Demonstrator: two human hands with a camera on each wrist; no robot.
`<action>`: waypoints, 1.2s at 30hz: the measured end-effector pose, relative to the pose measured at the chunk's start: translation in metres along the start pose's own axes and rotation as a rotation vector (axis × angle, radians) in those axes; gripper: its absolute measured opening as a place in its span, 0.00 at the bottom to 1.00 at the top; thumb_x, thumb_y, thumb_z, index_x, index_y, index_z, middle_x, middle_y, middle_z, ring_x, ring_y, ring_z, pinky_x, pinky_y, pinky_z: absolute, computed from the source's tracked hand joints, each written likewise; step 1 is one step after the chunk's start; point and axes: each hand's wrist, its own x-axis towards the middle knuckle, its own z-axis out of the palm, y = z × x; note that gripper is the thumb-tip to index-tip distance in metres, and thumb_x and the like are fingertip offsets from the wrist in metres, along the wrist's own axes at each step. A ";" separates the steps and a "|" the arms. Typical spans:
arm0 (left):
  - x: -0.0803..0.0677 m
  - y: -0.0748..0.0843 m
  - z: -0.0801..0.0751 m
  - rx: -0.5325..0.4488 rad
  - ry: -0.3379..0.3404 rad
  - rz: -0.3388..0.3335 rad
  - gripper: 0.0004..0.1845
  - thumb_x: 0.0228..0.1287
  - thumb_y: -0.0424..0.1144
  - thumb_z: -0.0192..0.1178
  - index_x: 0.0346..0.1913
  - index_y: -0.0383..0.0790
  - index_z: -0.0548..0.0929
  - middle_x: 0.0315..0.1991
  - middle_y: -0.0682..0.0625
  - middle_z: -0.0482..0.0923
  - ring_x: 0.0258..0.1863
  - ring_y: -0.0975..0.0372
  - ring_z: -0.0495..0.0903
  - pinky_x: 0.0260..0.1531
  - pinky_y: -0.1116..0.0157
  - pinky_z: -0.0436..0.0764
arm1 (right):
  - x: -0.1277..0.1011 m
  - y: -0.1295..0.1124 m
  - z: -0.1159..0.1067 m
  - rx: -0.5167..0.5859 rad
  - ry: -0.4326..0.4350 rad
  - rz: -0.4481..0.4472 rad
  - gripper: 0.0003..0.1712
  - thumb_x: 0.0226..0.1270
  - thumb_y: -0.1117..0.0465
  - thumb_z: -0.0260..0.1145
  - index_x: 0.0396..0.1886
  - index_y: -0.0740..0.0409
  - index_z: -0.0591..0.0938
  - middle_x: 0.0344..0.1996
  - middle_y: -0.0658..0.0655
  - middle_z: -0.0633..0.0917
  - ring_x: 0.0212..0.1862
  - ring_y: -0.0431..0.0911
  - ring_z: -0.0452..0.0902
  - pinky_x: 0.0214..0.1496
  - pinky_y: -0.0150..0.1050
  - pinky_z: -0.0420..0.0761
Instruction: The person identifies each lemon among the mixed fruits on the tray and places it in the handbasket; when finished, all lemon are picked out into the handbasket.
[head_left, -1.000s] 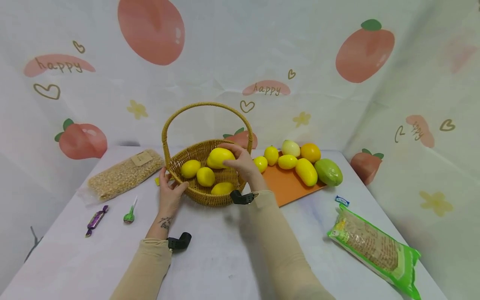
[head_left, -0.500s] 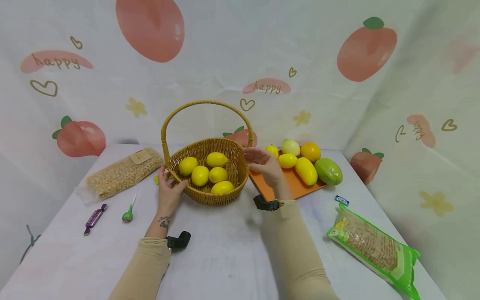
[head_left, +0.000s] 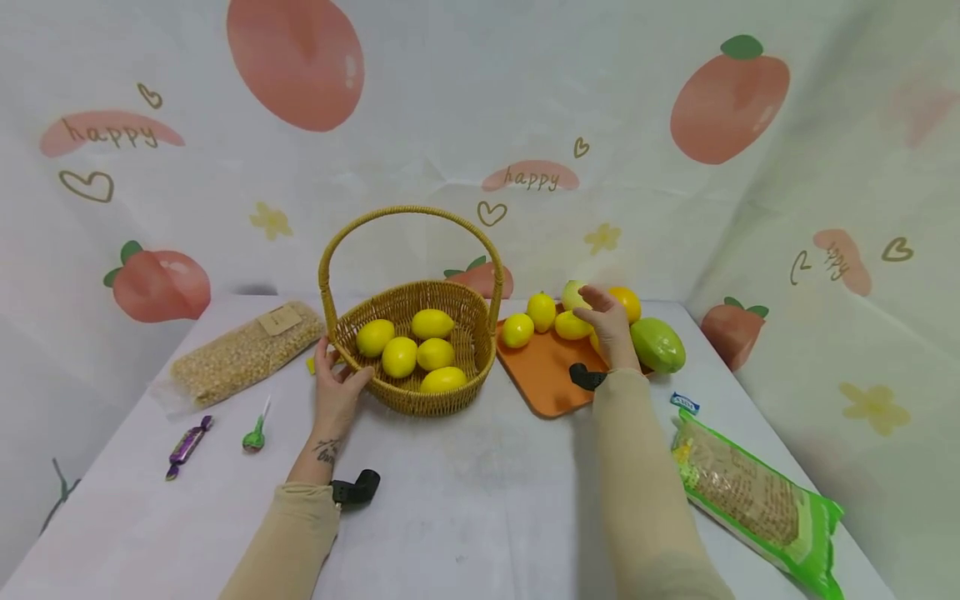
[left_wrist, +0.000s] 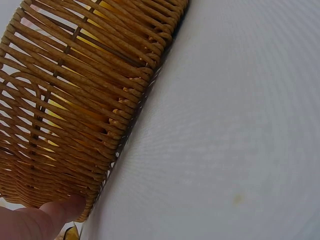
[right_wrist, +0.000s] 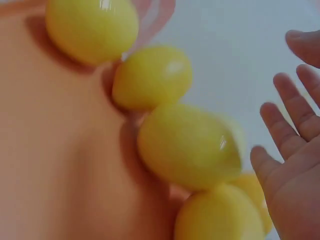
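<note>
Left hand [head_left: 335, 392] at 7 o'clock of wicker basket [head_left: 408, 398], fingers curled round its rim, gripping. Five lemons [head_left: 400, 356] inside. Right hand [head_left: 609, 321] at 3 o'clock, over orange board [head_left: 543, 383], fingers spread, released, just beside yellow fruit [head_left: 570, 325].

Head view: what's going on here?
A person's left hand holds the rim of a woven wicker basket containing five yellow lemons. The right hand, fingers open, reaches over the orange cutting board, just above a yellow lemon on it, not yet gripping. More fruit lies on the board, including a green mango.
</note>
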 end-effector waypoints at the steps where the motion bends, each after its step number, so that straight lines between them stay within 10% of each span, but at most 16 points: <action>1: 0.000 0.000 0.000 -0.003 -0.002 -0.003 0.49 0.59 0.28 0.54 0.73 0.51 0.33 0.70 0.38 0.47 0.63 0.45 0.59 0.35 0.82 0.72 | 0.001 0.001 -0.001 -0.038 0.009 0.037 0.28 0.57 0.67 0.65 0.59 0.62 0.72 0.60 0.56 0.73 0.65 0.48 0.59 0.68 0.37 0.60; 19: -0.001 0.000 0.000 -0.011 0.010 -0.007 0.48 0.59 0.28 0.54 0.73 0.54 0.34 0.70 0.39 0.47 0.62 0.46 0.60 0.35 0.82 0.72 | 0.002 0.032 0.026 -0.352 0.099 0.275 0.39 0.59 0.65 0.64 0.70 0.55 0.61 0.69 0.56 0.62 0.67 0.50 0.55 0.71 0.44 0.54; 36: 0.001 -0.001 0.001 -0.031 0.013 0.005 0.49 0.58 0.26 0.54 0.73 0.51 0.36 0.68 0.37 0.49 0.61 0.45 0.61 0.34 0.81 0.73 | 0.002 0.022 0.022 -0.267 0.146 0.227 0.37 0.57 0.63 0.64 0.68 0.53 0.64 0.66 0.55 0.63 0.60 0.50 0.60 0.66 0.43 0.63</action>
